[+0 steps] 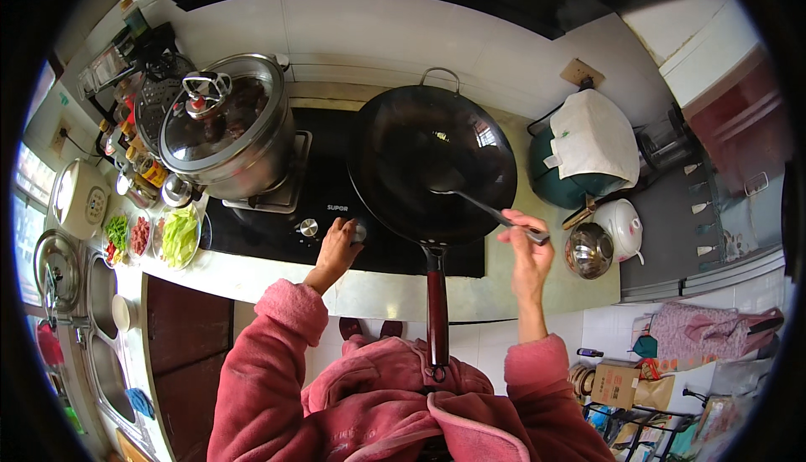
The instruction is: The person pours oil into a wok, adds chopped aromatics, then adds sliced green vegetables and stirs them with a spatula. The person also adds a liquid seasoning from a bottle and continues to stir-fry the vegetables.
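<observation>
A dark wok with a reddish-brown handle sits over the right side of a black Supor gas hob. In my right hand is a metal ladle or turner, its head down in the wok; I cannot tell which of the two it is. A small pale spot, perhaps a reflection or a bit of food, shows in the wok. My left hand has its fingers around the right control knob. The left knob stands free beside it.
A lidded steel pot with dark food inside occupies the left burner. Further left are dishes of sliced green vegetable, chopped meat and green chillies, near seasoning bottles. Right of the wok stand a cloth-covered green appliance and a metal bowl.
</observation>
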`<state>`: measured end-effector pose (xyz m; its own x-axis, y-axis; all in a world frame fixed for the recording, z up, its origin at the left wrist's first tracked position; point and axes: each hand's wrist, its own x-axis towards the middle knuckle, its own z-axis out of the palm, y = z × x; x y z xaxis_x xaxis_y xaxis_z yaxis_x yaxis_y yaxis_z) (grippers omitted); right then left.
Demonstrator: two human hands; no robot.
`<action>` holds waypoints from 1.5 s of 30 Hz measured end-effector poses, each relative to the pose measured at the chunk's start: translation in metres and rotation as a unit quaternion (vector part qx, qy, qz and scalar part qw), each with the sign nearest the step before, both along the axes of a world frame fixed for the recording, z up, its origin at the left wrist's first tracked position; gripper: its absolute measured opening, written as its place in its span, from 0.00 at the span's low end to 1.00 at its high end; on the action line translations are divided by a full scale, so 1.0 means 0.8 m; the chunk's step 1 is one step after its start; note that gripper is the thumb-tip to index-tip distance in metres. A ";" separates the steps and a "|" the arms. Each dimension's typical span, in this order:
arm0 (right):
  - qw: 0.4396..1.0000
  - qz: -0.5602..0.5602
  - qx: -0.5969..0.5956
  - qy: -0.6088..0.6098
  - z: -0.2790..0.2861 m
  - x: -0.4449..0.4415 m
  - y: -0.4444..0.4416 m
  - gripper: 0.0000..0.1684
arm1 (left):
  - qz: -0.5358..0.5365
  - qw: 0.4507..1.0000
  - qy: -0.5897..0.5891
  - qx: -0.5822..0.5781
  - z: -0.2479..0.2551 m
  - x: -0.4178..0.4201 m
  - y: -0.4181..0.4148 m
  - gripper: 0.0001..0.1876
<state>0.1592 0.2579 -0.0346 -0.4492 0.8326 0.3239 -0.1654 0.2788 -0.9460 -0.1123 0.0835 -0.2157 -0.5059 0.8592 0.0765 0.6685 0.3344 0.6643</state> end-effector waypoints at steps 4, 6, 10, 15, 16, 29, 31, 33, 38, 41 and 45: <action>1.000 0.021 -0.011 0.008 -0.012 -0.012 -0.007 0.10 | -0.011 1.000 0.013 -0.011 0.004 -0.004 0.007 0.27; 0.999 0.024 -0.038 0.020 -0.007 -0.002 -0.008 0.10 | -0.006 1.000 0.028 0.004 0.005 -0.003 0.008 0.24; 0.999 0.013 -0.035 0.018 0.012 0.024 -0.006 0.10 | -0.004 0.999 0.034 -0.019 0.009 -0.004 0.008 0.22; 1.000 -0.011 -0.013 0.003 0.008 0.032 -0.005 0.09 | 0.048 0.997 0.047 -0.030 0.014 0.009 0.013 0.20; 1.000 -0.007 -0.015 0.015 0.001 0.027 -0.004 0.10 | 0.057 0.996 0.052 -0.038 0.015 0.012 0.015 0.19; 1.000 0.025 -0.011 0.002 0.016 0.029 -0.026 0.11 | 0.141 0.979 0.127 -0.073 0.001 0.028 0.022 0.21; 1.000 0.025 0.006 -0.002 0.021 0.032 -0.029 0.12 | 0.140 0.977 0.128 -0.094 0.007 0.030 0.024 0.22; 0.999 0.028 0.017 0.005 0.021 0.032 -0.030 0.11 | 0.130 0.975 0.121 -0.132 0.016 0.032 0.021 0.25; 0.999 0.024 0.034 0.001 -0.004 0.026 -0.021 0.11 | 0.142 0.977 0.147 -0.059 0.031 0.045 0.000 0.34; 0.999 0.019 0.018 0.023 -0.009 0.015 -0.019 0.11 | 0.148 0.981 0.124 -0.016 0.025 0.056 -0.022 0.32; 0.997 0.033 0.066 -0.006 -0.022 0.005 -0.009 0.12 | 0.154 0.986 0.064 0.004 0.035 0.096 -0.052 0.21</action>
<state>0.1631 0.2506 -0.0519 -0.5056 0.7517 0.4235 -0.1763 0.3905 -0.9036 -0.0355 0.0416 -0.1877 -0.7287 0.6653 0.1624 0.6140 0.5297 0.5852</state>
